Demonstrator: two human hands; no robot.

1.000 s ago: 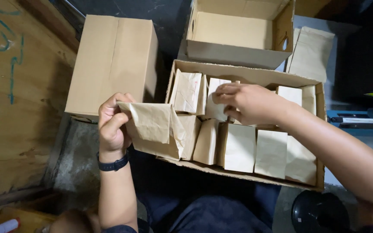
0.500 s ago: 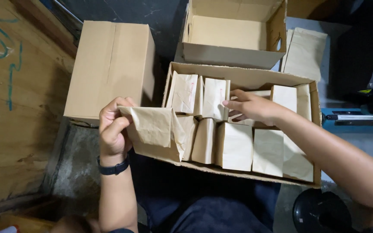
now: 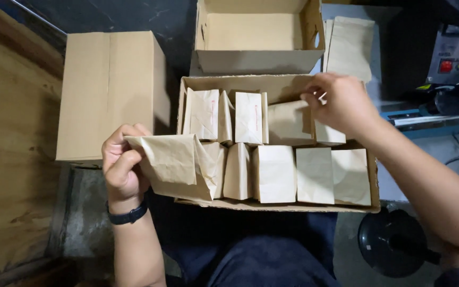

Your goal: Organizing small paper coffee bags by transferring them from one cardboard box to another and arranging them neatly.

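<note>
Nearest: lap in dark trousers, with a shallow open brown cardboard tray (image 3: 197, 85) resting across it. A round black stool base (image 3: 394, 242) shows low right.

Left hand (image 3: 122, 170), black wristband, at the tray's front-left corner. Its grip is clamped on a crumpled brown paper bag (image 3: 173, 165), thumb on top, fingers curled under the left edge. The bag's long axis runs left to right, and it overlaps the tray's front-left corner.

Front row in tray: upright folded brown paper packets (image 3: 274, 172), side by side, touching.

Back row: right hand (image 3: 341, 103) at the tray's far right. Fingertips pinched together on the top edge of a plain brown paper packet (image 3: 290, 122), which leans toward the left. This packet lies directly under and left of the right hand; the left hand is well apart from it.

Farther: closed brown cardboard box (image 3: 107, 90) to the left, an empty open cardboard box (image 3: 256, 32) behind the tray, and flat brown paper bags (image 3: 351, 45) beside it. A grey machine with red buttons (image 3: 455, 64) sits far right
</note>
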